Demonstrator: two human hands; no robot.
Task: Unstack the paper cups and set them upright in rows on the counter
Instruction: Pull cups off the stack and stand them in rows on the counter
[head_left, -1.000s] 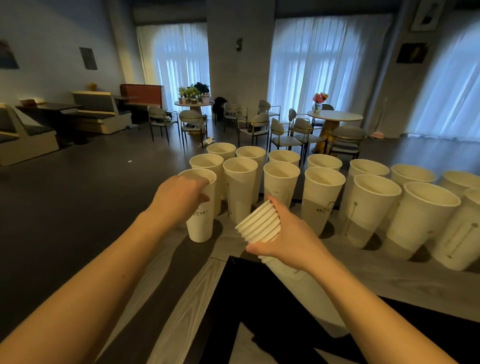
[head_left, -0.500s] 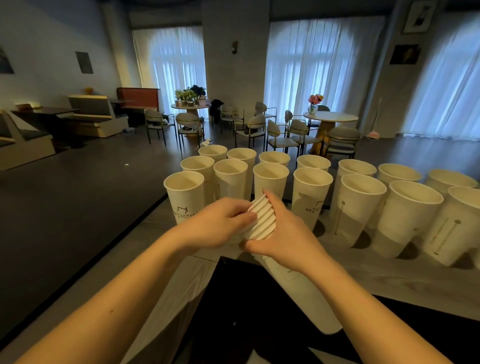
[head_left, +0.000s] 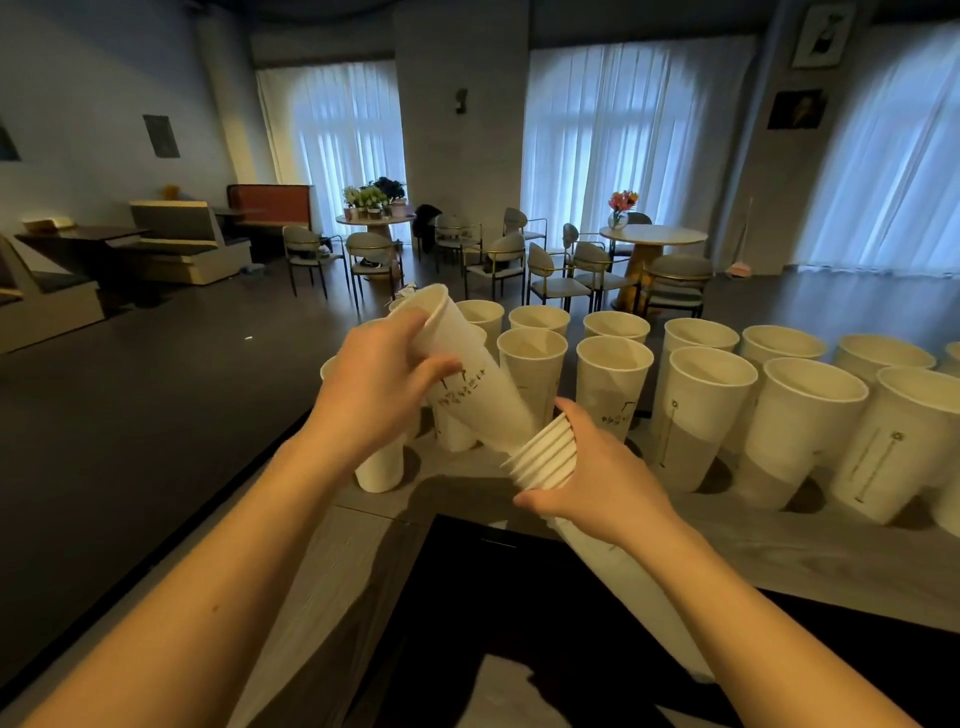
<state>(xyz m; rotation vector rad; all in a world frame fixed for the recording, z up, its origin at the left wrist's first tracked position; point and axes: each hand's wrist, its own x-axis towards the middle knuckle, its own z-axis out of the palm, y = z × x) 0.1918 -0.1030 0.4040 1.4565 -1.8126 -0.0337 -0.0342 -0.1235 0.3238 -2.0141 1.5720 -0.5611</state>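
The left hand (head_left: 382, 395) is clamped around 1 paper cup (head_left: 467, 371), tilted rim-up to the left, its base just clear of the nested stack (head_left: 545, 457); the tilt follows the stack's axis so the cup slides free. The right hand (head_left: 597, 480) is closed around the stack below its rims, bracing it against the pull. Further right, upright cups (head_left: 701, 410) stand in 2 rows on the counter (head_left: 831, 561), leaving the left end available for placement.

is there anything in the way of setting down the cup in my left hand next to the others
Partly. The pulled cup in the left hand hangs tilted over standing cups at the rows' left end; the bare counter nearer you looks open.
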